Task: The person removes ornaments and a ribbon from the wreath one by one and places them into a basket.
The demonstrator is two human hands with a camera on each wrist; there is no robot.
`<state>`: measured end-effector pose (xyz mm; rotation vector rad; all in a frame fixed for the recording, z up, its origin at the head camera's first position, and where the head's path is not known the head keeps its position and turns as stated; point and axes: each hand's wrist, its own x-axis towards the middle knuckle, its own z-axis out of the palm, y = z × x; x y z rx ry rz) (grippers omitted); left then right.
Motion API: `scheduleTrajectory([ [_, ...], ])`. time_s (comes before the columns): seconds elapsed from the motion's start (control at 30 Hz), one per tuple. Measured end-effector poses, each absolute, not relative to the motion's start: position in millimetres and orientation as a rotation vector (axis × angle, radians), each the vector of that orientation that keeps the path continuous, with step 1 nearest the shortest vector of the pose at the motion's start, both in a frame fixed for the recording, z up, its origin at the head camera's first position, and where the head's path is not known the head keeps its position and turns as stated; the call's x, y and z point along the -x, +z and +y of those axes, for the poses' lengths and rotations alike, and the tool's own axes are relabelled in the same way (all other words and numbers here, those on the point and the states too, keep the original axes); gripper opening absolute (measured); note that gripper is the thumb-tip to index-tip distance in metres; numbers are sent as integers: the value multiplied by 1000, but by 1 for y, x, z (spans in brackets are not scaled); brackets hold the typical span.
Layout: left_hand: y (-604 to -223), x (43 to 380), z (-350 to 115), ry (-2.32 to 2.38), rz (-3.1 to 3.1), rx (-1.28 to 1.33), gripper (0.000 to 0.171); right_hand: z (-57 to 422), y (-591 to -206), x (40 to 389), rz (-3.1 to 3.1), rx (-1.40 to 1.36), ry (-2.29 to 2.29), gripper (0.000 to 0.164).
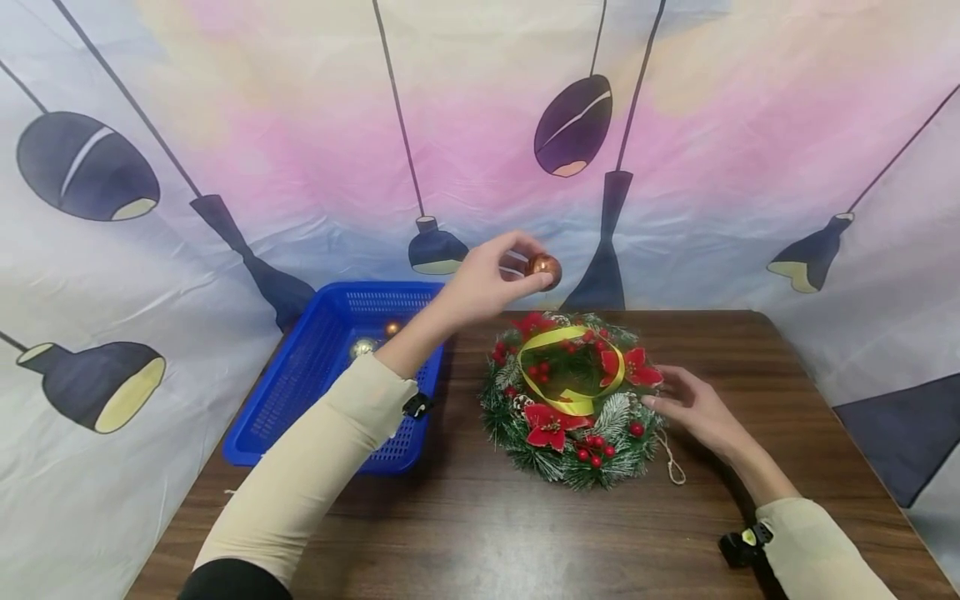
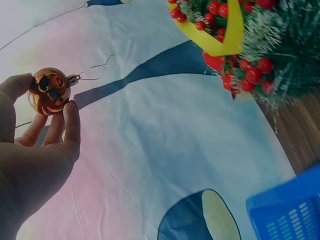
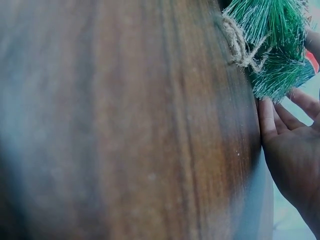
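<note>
My left hand (image 1: 487, 279) pinches a shiny copper bauble (image 1: 545, 271) between thumb and fingers, raised above the back edge of the table. A thin wire loop trails from the bauble's metal cap (image 2: 73, 79) in the left wrist view. Below it lies a green Christmas wreath (image 1: 510, 437) with red poinsettias, red berries, frosted sprigs and a yellow ribbon (image 1: 576, 405) looped on top. My right hand (image 1: 697, 408) grips the wreath's right edge, thumb on the near side; in the right wrist view its fingers (image 3: 267, 117) reach against the green needles.
Left of the wreath stands a blue plastic basket (image 1: 262, 421) holding a pale gold bauble (image 1: 363, 347) and a copper bauble (image 1: 392, 328). A twine loop (image 1: 676, 472) hangs off the wreath onto the brown wooden table (image 1: 495, 533). A lamp-printed cloth (image 1: 315, 125) hangs behind.
</note>
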<state>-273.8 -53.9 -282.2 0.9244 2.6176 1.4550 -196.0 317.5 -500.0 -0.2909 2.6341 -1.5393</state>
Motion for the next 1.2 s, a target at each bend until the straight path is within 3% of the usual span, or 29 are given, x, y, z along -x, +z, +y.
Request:
scheduleTrajectory([
  [0.83,-282,277,-113,1400,2722,-834,39,318,-497,194,2634,255,-1530,73],
  [1.2,-290,281,-155,1320,2828,-663,44,316,-498,194,2622,270,-1553,72],
])
